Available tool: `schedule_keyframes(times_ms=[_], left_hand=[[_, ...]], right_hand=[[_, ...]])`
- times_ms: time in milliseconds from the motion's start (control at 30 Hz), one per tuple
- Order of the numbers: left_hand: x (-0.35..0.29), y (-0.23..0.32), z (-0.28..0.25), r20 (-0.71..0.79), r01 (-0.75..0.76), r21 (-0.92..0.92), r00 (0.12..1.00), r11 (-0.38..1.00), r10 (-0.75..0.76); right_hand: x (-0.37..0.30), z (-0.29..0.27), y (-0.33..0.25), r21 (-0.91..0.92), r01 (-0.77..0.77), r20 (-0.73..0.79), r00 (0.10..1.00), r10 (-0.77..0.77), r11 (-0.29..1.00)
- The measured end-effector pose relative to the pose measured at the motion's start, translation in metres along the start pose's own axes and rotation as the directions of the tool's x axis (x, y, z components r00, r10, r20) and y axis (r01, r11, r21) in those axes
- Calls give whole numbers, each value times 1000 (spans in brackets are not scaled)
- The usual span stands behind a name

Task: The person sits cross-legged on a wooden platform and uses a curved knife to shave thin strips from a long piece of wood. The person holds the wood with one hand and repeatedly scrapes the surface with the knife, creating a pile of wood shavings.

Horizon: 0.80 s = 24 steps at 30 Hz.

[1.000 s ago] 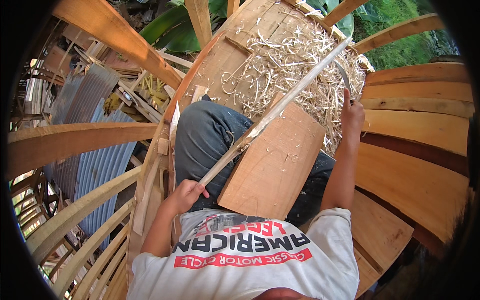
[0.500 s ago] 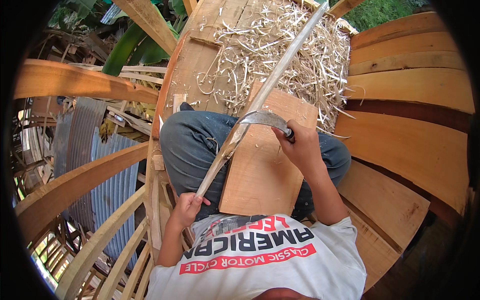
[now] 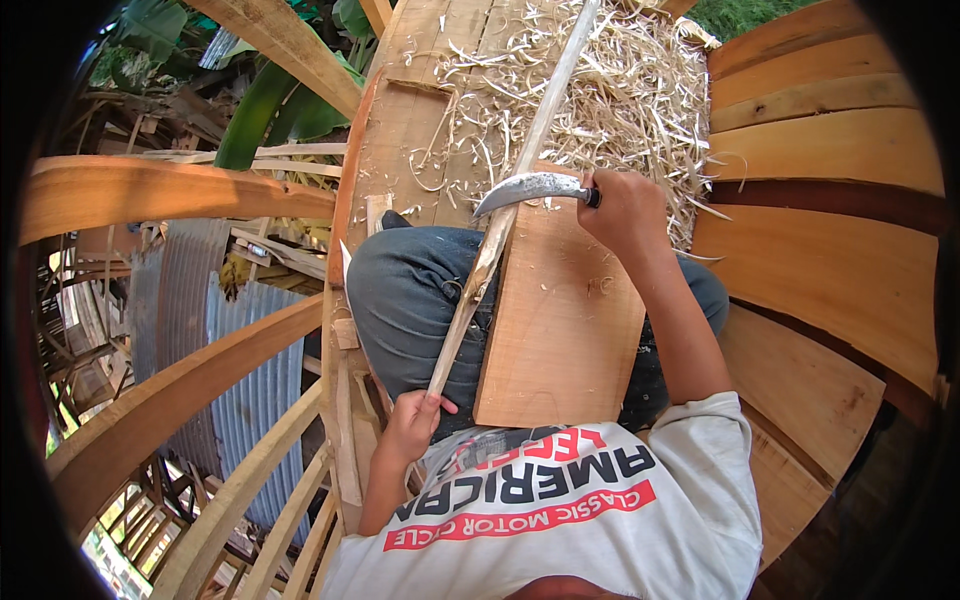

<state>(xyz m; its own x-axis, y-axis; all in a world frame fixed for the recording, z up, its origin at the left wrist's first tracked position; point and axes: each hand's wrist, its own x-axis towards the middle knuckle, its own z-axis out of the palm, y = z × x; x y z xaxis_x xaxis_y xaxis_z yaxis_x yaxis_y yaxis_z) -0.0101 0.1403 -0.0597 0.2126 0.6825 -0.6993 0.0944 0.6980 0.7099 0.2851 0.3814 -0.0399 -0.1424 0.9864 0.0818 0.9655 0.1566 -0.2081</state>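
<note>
A long, pale wooden pole slants across my lap, its far end over the shavings. Near my waist, my left hand is closed round its near end. Partway along, the pole has a rough, darker knotty patch. My right hand grips the dark handle of a curved knife, whose blade lies across the pole with its tip pointing left. Under the pole and the knife, a flat wooden board rests between my legs.
Curly wood shavings cover much of the plank floor ahead. Wide planks form a wall at my right. Curved wooden ribs rise at the left, with corrugated metal sheets beyond them.
My right hand has moved forward with the knife, farther up the pole. The blade now lies flatter across it. My left hand keeps its hold on the near end.
</note>
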Motion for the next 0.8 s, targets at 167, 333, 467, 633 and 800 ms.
schedule_keyframes(times_ms=[167,333,467,633,800], left_hand=[[0,3,0,11,-6,-8,1000,1000,6],[1,0,3,-2,-24,-32,1000,999,24],[0,-2,8,-33,-35,-37,999,999,34],[-1,-4,9,-69,-73,45,995,996,76],[0,-19,3,-77,-144,112,985,983,153]], right_hand=[[16,2,5,-18,-13,-46,999,13,1000],[33,4,9,-106,-47,-20,999,46,993],[43,3,7,-83,-97,20,995,99,992],[82,-9,71,-107,-409,4,911,412,906],[62,-13,92,30,-407,-26,913,408,913]])
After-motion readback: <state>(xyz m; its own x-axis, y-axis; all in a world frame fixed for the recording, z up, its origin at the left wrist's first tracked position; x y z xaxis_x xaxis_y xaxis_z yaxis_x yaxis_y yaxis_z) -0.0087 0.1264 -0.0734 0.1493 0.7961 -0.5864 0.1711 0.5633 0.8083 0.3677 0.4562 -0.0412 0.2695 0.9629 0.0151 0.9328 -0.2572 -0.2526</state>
